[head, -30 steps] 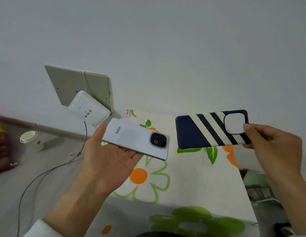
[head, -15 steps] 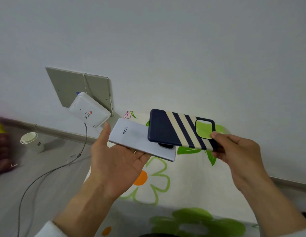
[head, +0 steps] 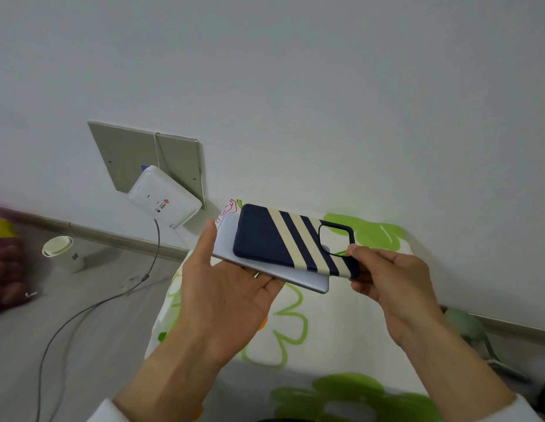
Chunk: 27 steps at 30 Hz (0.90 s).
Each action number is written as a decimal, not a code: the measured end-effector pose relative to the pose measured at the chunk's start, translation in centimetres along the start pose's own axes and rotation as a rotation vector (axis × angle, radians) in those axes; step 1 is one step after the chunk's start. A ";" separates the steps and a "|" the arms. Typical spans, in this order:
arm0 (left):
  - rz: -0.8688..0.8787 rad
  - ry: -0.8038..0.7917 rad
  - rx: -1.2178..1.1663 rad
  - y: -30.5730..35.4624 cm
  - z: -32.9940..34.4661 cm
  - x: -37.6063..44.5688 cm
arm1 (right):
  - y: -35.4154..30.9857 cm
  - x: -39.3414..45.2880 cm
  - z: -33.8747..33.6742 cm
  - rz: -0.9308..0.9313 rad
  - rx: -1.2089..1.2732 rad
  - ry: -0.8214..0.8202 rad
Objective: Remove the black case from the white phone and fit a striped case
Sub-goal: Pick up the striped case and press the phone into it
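The white phone (head: 298, 277) lies back up across the palm and fingers of my left hand (head: 225, 295), with no case on it. My right hand (head: 393, 280) pinches the camera-cutout end of the striped case (head: 283, 240), navy with cream diagonal stripes. The case hovers flat just over the phone and covers most of it, shifted a little up and right of it. Only the phone's left end and lower right corner show. The black case is not in view.
Below the hands is a white cloth with green flowers (head: 332, 327). A white router (head: 164, 201) leans on the wall by a grey panel (head: 143, 156), its cable (head: 82, 312) trailing over the floor. A paper cup (head: 62, 252) stands at left.
My right hand has carried the striped case leftwards from beside the phone until it sits over the phone's back. My left hand has kept the phone nearly still.
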<state>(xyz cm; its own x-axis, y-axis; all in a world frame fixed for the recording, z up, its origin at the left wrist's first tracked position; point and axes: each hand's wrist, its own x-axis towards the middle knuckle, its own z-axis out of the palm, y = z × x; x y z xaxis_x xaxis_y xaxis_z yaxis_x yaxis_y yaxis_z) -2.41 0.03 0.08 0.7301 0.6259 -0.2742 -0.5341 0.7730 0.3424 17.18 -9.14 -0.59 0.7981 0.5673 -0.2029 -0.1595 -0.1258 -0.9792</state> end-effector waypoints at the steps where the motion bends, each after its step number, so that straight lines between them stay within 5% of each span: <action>1: 0.005 0.003 -0.003 -0.1 0.1 0.0 | 0.1 -0.1 0.1 0.008 0.000 -0.005; 27: 0.128 0.082 0.136 -1.1 1.0 0.4 | 0.6 -1.4 1.5 0.063 -0.015 -0.068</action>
<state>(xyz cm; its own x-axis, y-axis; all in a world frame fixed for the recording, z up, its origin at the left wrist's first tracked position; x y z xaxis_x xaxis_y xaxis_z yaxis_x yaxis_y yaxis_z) -1.16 -0.68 0.47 0.6201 0.7286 -0.2910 -0.5538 0.6692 0.4954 15.10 -8.74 -0.94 0.7456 0.6114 -0.2652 -0.1991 -0.1754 -0.9642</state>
